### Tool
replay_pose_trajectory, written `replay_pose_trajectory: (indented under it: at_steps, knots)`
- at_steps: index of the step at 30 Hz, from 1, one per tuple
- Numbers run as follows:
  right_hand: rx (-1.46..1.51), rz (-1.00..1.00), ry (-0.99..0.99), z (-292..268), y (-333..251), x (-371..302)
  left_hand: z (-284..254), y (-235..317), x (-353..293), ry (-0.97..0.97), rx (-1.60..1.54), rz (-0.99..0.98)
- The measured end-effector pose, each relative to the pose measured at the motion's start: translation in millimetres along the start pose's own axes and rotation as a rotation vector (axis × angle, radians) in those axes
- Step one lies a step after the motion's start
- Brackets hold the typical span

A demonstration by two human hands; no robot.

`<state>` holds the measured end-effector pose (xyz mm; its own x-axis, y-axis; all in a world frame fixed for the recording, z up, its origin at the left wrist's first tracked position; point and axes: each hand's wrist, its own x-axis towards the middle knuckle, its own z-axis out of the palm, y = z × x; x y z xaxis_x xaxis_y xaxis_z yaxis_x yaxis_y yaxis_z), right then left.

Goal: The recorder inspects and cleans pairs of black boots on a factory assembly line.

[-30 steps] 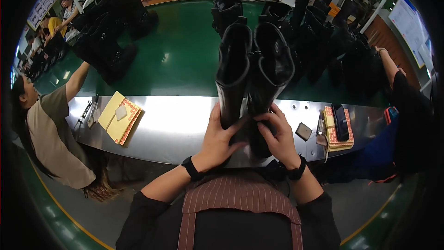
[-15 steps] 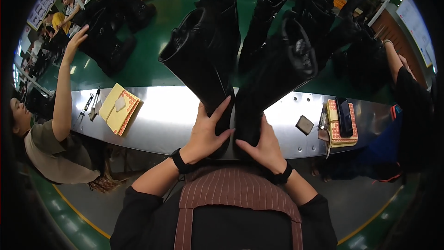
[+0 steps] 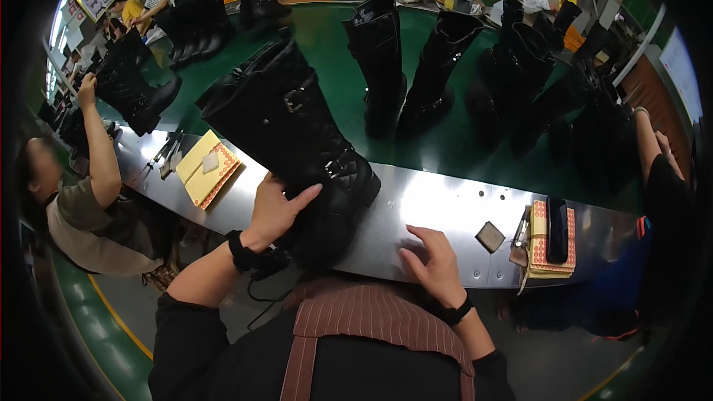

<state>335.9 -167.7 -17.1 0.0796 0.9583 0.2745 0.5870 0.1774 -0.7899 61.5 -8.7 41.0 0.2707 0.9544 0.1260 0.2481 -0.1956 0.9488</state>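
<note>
My left hand [image 3: 278, 212] is closed around the ankle of a tall black boot [image 3: 286, 122] with metal buckles. The thumb lies on the near side, and the other fingers are partly hidden behind it. The boot tilts so that its shaft leans to the far left, its foot over the metal table edge [image 3: 386, 234]. My right hand [image 3: 438, 263] is open and holds nothing, thumb and fingers apart, over that edge to the right of the boot. Whether a second boot is tucked behind the held one, I cannot tell.
Two black boots [image 3: 382, 67] stand on the green table [image 3: 327, 52], with several more to the right. Yellow-and-red pads [image 3: 208, 171] lie both sides, the right one under a dark phone [image 3: 555, 230], near a small grey block [image 3: 490, 238]. A left-hand co-worker holds a boot [image 3: 134, 85].
Both hands held a boot side by side before. My right hand has let go; my left has moved left with a boot, now turned buckles toward me. The left co-worker's boot has lifted.
</note>
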Motion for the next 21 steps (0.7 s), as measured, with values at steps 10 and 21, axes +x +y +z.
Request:
replay_pose_trajectory:
  at_steps: [10, 21]
  knots:
    - [-0.273, 0.084, 0.294, -4, 48, -37, -77, 41, 149, 0.21, 0.395, 0.096]
    - [-0.414, 0.14, 0.26, 0, 53, -44, 16, -30, 454, 0.501, 0.713, 0.236]
